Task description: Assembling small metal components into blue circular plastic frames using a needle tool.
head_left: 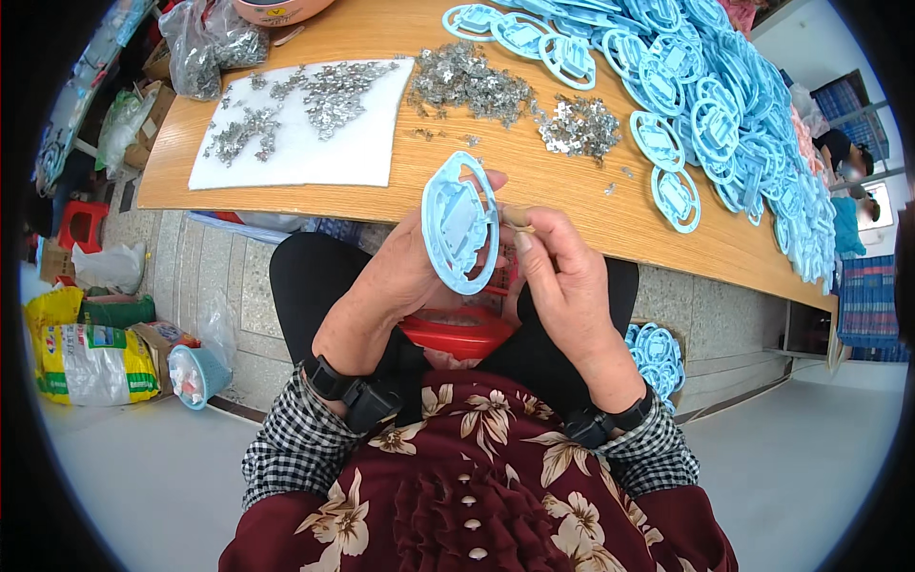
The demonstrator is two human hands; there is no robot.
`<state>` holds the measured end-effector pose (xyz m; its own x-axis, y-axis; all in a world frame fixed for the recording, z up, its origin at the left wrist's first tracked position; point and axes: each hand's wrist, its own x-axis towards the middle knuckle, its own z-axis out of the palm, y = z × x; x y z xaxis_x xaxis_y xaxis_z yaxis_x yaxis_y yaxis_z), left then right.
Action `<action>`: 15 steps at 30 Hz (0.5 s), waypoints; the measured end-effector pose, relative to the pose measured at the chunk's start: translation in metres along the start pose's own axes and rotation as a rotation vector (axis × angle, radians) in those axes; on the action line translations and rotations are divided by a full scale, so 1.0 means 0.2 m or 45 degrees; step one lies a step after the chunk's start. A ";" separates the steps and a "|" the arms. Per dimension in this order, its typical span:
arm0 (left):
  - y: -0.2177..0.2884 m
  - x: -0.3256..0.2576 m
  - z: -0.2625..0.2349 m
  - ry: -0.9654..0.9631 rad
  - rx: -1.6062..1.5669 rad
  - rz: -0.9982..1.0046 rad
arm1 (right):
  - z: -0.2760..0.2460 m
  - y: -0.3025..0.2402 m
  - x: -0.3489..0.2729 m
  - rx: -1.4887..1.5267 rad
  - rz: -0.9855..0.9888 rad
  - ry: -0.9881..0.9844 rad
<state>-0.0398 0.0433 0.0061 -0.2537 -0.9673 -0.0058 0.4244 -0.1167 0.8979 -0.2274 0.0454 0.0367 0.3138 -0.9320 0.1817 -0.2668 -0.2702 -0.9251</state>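
Currently on the bench: one blue frame in hand, stock laid within reach

Item 1. Left hand (pixel 405 276), raised just off the near edge of the wooden table (pixel 562 205). Its fingers are curled around the rim of a pale blue oval plastic frame (pixel 459 221), thumb tip showing past the top edge. I read the upright, edge-on hold as a way to turn the frame's centre toward the other hand.

Item 2. Right hand (pixel 562 286), touching the frame's right side, also just off the table's near edge. Thumb and forefinger are pressed together on a small tan piece (pixel 519 218); I cannot tell what it is. The other fingers are folded in.

Item 3. Red dish (pixel 456 332), on the lap below the table edge and directly beneath both hands, likely placed to catch what drops.

Item 4. Small metal clips (pixel 519 105), in loose heaps on the middle of the table, a short reach from the hands.

Item 5. White sheet (pixel 315 143), on the table's left part, with more clips scattered on it.

Item 6. Heap of matching blue frames (pixel 724 105), along the table's right side; a few more (pixel 656 351) sit under the table's right end.

Item 7. Clear bag of metal parts (pixel 205 48), at the table's far left corner.
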 end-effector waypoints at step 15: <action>-0.01 0.03 0.05 -0.054 -0.493 -0.065 | 0.06 0.03 -0.02 0.023 -0.095 0.077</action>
<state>-0.0503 0.0393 0.0094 -0.3152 -0.9488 -0.0203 0.7049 -0.2484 0.6644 -0.2193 0.0501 0.0257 0.2762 -0.9226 0.2694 -0.2282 -0.3352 -0.9141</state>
